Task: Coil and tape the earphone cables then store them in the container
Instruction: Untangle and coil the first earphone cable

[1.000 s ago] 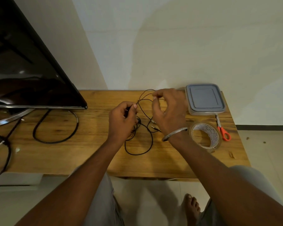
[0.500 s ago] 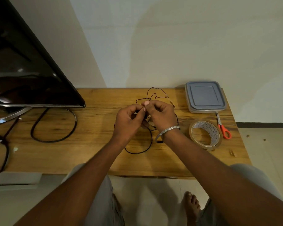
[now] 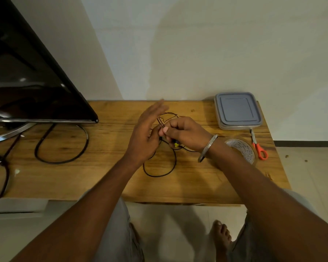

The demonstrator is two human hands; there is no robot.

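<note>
A thin black earphone cable [image 3: 170, 167] lies in loose loops on the wooden table [image 3: 106, 178], with more loops raised between my hands. My right hand [image 3: 186, 135] pinches the cable near its upper loops, fingers curled, a small yellow piece showing under the palm. My left hand [image 3: 144, 137] is held upright with straight fingers, and the cable passes across its palm side. A lidded grey container [image 3: 237, 110] stands at the back right corner. A roll of clear tape [image 3: 242, 150] lies just behind my right wrist.
Orange-handled scissors [image 3: 258, 148] lie right of the tape roll. A large dark screen [image 3: 27, 87] on a metal stand fills the left side, with thick black cords [image 3: 61, 148] looping on the table below it. The table's front edge is near my knees.
My left hand has let go its pinch and straightened its fingers upward. My right hand has stayed on the cable and shifted slightly right.
</note>
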